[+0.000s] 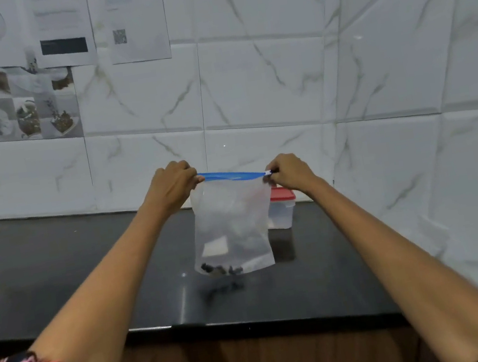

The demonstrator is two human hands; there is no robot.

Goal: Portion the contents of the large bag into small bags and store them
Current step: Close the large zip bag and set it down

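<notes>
Clear plastic zip bag [232, 228] with blue slider strip, raised above black counter [58, 269]. Left hand [174, 184] pinching one top corner for tension; right hand [287, 173] pinching white slider [268, 172], probably for sealing.

clear plastic zip bag [232, 225] with blue zipper strip, hanging upright above black counter, held taut at both top corners. small heap of dark pieces [220, 269] settled in its bottom left corner.
</notes>
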